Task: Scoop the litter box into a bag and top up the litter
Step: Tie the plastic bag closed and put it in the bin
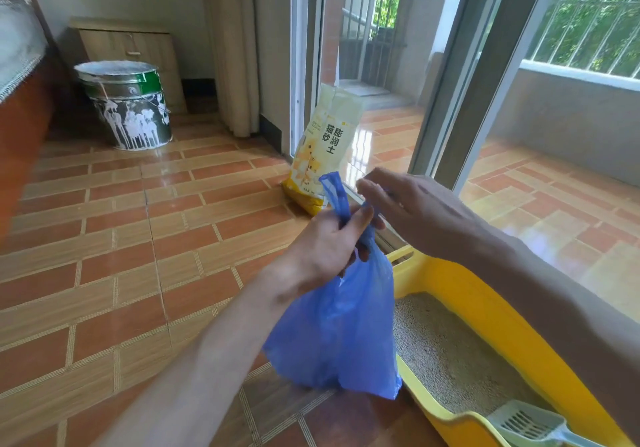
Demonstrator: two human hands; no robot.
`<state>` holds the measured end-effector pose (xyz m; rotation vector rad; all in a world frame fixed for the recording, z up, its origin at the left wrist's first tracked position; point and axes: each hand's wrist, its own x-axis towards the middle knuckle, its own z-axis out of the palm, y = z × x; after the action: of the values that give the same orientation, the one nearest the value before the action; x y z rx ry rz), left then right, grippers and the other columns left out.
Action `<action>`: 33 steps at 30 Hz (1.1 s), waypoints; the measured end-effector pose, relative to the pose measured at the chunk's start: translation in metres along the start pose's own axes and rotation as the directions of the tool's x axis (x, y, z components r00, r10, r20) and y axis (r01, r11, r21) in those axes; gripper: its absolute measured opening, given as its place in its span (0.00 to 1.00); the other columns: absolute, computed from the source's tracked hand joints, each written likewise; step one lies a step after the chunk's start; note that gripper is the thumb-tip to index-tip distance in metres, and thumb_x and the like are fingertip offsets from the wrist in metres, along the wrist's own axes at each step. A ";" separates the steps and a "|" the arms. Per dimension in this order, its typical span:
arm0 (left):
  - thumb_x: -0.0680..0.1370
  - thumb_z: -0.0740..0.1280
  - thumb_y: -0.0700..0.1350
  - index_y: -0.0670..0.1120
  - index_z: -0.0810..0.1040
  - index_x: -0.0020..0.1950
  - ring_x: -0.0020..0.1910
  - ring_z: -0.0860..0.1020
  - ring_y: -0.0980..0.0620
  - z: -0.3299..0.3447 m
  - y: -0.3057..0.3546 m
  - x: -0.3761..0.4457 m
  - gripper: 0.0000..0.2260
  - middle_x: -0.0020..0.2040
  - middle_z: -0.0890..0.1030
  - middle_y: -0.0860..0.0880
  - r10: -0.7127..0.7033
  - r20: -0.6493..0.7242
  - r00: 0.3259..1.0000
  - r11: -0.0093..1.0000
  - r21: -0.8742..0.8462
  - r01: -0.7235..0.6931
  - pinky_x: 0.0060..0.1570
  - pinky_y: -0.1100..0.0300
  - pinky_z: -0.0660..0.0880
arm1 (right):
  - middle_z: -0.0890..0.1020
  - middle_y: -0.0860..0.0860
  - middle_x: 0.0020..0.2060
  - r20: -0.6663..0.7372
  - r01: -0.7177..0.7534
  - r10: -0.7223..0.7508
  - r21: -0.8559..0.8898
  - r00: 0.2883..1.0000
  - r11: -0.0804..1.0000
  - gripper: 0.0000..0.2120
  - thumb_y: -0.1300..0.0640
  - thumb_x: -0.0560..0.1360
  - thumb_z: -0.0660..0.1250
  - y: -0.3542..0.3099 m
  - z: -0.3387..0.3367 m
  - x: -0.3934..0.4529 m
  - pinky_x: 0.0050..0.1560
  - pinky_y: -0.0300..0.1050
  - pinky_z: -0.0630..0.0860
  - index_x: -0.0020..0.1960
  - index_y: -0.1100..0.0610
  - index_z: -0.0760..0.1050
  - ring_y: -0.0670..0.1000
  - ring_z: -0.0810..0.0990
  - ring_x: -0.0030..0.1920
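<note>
While the blue bag [341, 325] hangs over the tiled floor [138, 239], just left of the yellow litter box [491, 311], the left hand [325, 249] grips its gathered neck, fingers curled tight around it; the right hand [412, 211] pinches one handle near the top; a grey scoop [526, 424] lies in the box; the litter sack [325, 149] stands beyond by the sliding door.

Blue plastic bag [341, 325] | yellow litter box [491, 311], grey litter [446, 353] | pale yellow litter pack [323, 145] | orange-and-tan brick-pattern floor [138, 239] | white-splashed green bucket [126, 104]
</note>
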<state>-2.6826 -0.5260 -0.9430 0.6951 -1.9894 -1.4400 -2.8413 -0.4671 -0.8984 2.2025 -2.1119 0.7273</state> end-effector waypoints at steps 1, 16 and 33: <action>0.87 0.56 0.52 0.45 0.80 0.46 0.25 0.69 0.53 0.000 0.000 0.000 0.18 0.28 0.75 0.50 0.004 -0.006 1.000 1.000 0.000 -0.004 0.27 0.59 0.69 | 0.80 0.43 0.35 0.005 -0.015 0.015 0.022 1.000 1.000 0.19 0.37 0.83 0.52 0.003 0.003 -0.003 0.36 0.50 0.77 0.46 0.46 0.74 0.44 0.77 0.34; 0.81 0.70 0.43 0.36 0.82 0.53 0.31 0.73 0.49 -0.021 0.003 -0.005 0.09 0.36 0.81 0.47 -0.057 0.124 0.991 0.995 -0.080 0.067 0.34 0.58 0.75 | 0.82 0.47 0.32 -0.133 0.264 -0.239 0.223 0.962 0.938 0.02 0.58 0.77 0.74 -0.008 0.006 -0.051 0.35 0.40 0.77 0.46 0.55 0.83 0.48 0.80 0.31; 0.70 0.66 0.32 0.49 0.68 0.53 0.36 0.74 0.41 -0.018 0.024 -0.031 0.18 0.38 0.77 0.50 0.436 0.001 0.900 0.442 0.871 -0.215 0.34 0.54 0.66 | 0.79 0.69 0.54 0.069 -0.156 0.145 0.619 0.987 0.769 0.28 0.39 0.84 0.56 0.008 0.067 -0.027 0.54 0.61 0.76 0.57 0.65 0.78 0.52 0.80 0.48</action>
<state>-2.6500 -0.5097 -0.9201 0.7380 -2.4127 -0.0061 -2.8272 -0.4637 -0.9698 2.3014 -2.3159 1.6420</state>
